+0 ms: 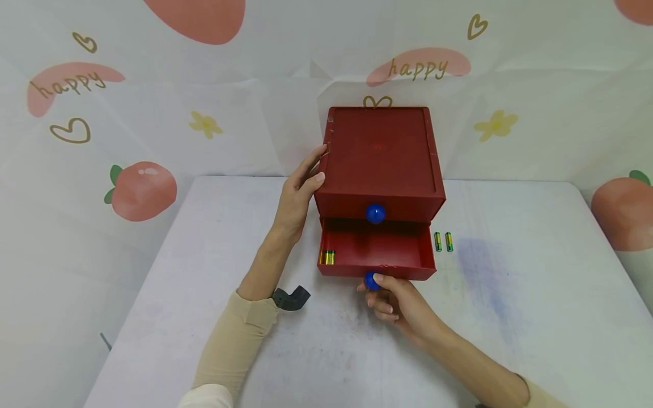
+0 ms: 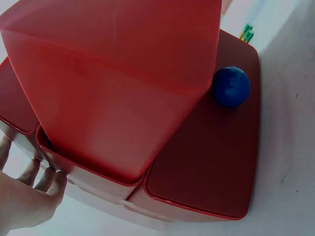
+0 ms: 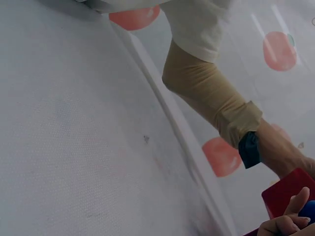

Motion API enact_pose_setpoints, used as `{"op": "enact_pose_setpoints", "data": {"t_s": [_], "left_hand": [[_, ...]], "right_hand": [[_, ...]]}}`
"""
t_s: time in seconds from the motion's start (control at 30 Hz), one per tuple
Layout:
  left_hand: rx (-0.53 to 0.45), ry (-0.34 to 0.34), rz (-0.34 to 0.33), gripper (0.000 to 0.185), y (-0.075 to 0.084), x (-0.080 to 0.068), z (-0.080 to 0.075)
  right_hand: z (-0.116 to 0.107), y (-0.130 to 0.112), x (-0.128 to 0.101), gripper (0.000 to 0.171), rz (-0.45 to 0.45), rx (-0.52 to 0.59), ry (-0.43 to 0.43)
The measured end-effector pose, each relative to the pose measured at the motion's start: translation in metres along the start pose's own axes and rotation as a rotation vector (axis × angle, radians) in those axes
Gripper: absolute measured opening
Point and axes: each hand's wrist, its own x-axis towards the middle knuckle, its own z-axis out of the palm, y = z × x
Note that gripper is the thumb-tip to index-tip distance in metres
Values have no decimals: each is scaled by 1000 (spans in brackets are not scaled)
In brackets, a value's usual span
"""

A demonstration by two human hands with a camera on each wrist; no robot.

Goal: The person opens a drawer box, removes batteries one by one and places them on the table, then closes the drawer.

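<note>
A red two-drawer box (image 1: pixel 380 150) stands near the back of the table, its lower drawer (image 1: pixel 377 272) pulled out. My left hand (image 1: pixel 296 204) rests against the box's left side, thumb and fingers extended; the left wrist view shows its fingertips along a red edge. With thumb and fingers, my right hand (image 1: pixel 408 306) pinches the lower drawer's round blue knob (image 1: pixel 372 281). In the right wrist view only part of that hand (image 3: pixel 285 223) shows at the bottom corner. Several small batteries (image 1: pixel 330 258) lie in the drawer's front left corner. Above, the upper drawer is closed, with its own blue knob (image 1: pixel 376 213).
Two green and gold batteries (image 1: pixel 443 242) lie side by side on the table, right of the drawer. The white table (image 1: pixel 204 249) has a bluish stain at right. Behind it hangs a white cloth (image 1: pixel 285 45) printed with fruit, hearts and flowers.
</note>
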Motion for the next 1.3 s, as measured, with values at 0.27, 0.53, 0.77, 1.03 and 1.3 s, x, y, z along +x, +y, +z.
{"op": "enact_pose_setpoints", "data": {"t_s": [0.27, 0.53, 0.77, 1.03, 1.3], "left_hand": [[-18, 0, 9, 51, 0, 1, 0], [-5, 3, 8, 51, -1, 1, 0], [1, 1, 16, 51, -1, 2, -1], [8, 3, 10, 51, -1, 2, -2], [18, 1, 9, 51, -1, 1, -1]], "right_hand": [[3, 1, -7, 36, 29, -21, -2], [8, 6, -15, 39, 40, -52, -30], [13, 9, -19, 43, 81, -77, 1], [15, 8, -25, 44, 110, -93, 15], [14, 6, -30, 44, 153, -132, 49]]}}
